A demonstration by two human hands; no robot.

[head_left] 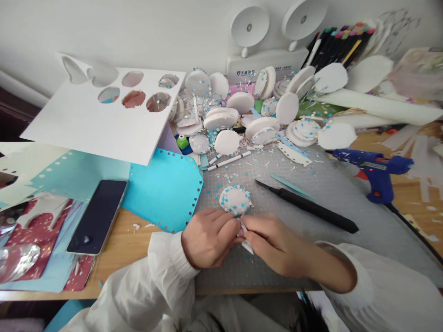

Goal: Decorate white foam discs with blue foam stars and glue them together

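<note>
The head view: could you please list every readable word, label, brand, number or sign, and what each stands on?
"天", it seems, in blue on the white light box; the following characters are too blurred.
Blue characters farther right on it: too small.
No other text is readable.

Beyond the right hand [277,244], bare mat [335,189] gives room as far as the glue gun [375,170], but a knife [316,211] lies slantwise across it. Straight ahead, 1 starry disc [235,199], then a heap of white discs [227,142], bar the way.
</note>
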